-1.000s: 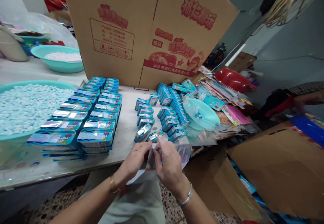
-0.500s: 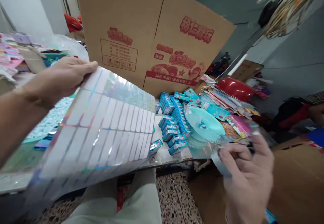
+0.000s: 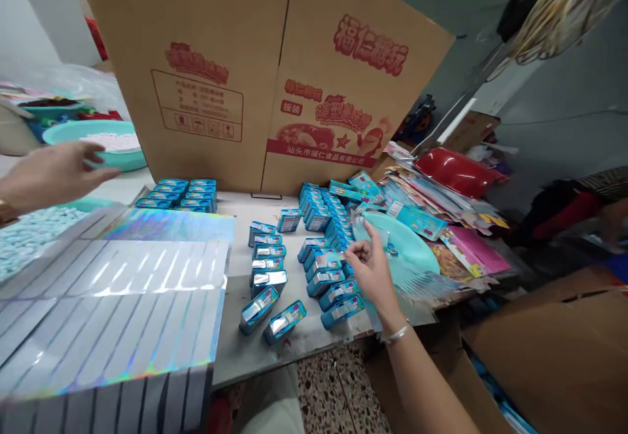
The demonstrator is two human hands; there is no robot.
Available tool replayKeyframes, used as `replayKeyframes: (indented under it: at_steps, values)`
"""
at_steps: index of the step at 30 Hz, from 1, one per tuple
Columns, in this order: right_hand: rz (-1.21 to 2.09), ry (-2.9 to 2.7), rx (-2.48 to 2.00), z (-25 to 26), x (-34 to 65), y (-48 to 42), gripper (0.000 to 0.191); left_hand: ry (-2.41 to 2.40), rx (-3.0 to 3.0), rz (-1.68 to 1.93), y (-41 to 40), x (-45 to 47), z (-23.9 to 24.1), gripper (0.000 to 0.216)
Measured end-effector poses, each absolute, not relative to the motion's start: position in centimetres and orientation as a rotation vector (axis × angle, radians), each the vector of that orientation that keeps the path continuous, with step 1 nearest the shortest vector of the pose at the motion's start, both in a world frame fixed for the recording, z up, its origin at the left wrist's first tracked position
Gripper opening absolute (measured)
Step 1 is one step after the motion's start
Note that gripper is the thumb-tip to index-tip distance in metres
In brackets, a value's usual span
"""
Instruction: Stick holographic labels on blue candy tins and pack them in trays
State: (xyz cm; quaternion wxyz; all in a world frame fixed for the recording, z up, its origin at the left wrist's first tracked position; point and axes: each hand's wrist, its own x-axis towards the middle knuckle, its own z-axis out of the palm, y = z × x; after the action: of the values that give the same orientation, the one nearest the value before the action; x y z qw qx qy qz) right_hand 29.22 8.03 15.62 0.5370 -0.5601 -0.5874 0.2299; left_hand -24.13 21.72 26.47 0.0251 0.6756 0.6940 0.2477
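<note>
My right hand (image 3: 370, 267), a bracelet at its wrist, is closed in a pinch on the end of a pale shiny sticker (image 3: 330, 261). The sticker lies over the top of one of the small blue tins (image 3: 342, 314) standing in the right-hand row. Whether it is fully stuck down I cannot tell. Off to the left, my left hand (image 3: 53, 172) is blurred, fingers apart and empty, above a basin (image 3: 93, 203) of pale blue candies. A silvery sticker sheet (image 3: 147, 267) with holographic edges lies on the table's left side, draping over the front edge.
More tins (image 3: 267, 264) stand in rows mid-table. A large cardboard carton (image 3: 220, 152) walls off the back. On the right are a turquoise lid-like dish (image 3: 417, 244), clear plastic, stacked papers and a red bowl (image 3: 456, 171). Another basin (image 3: 63, 134) holds pinkish candies; an open carton (image 3: 549, 342) is lower right.
My left hand has let go of the sticker sheet, which now rests on the table. My right hand has moved left and inward, bringing the sticker over a tin. The view has shifted.
</note>
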Motion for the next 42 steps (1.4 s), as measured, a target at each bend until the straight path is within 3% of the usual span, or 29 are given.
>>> replayKeyframes:
  at_steps: [1,5,8,12,19,25,27,29,31,42]
  values:
    - [0.560,-1.414,-1.341,15.1,29.3,9.1,0.076,2.196,2.163,0.817,21.7,-22.1,27.3,0.051]
    - [0.609,-1.454,-1.376,12.9,29.4,12.4,0.075,1.555,2.038,0.704,19.9,-10.0,28.8,0.053]
    - [0.655,-1.423,-1.392,12.1,29.4,13.6,0.078,1.169,1.712,0.322,18.8,-0.8,26.3,0.057]
    - [0.737,-1.361,-1.366,12.0,29.4,14.3,0.081,1.170,1.487,0.006,19.8,6.9,20.8,0.063]
    - [1.026,-1.225,-1.248,11.2,29.7,15.3,0.086,1.097,1.433,-0.128,22.4,11.0,15.8,0.063]
    - [1.157,-1.150,-1.181,12.3,29.3,15.3,0.084,0.949,1.568,0.192,22.5,10.9,15.3,0.069]
    - [1.157,-1.171,-1.163,12.7,29.2,15.4,0.082,0.839,1.567,0.247,22.6,10.8,15.4,0.053]
    - [1.116,-1.196,-1.180,12.7,29.3,15.6,0.082,0.820,1.571,0.204,22.7,10.7,15.5,0.028]
    - [1.033,-1.235,-1.243,12.2,29.3,15.8,0.083,0.926,1.593,0.135,22.9,10.7,15.3,0.017]
    - [0.250,-1.712,-1.796,10.3,29.4,15.6,0.073,1.265,1.540,-0.069,22.9,14.1,13.2,0.025]
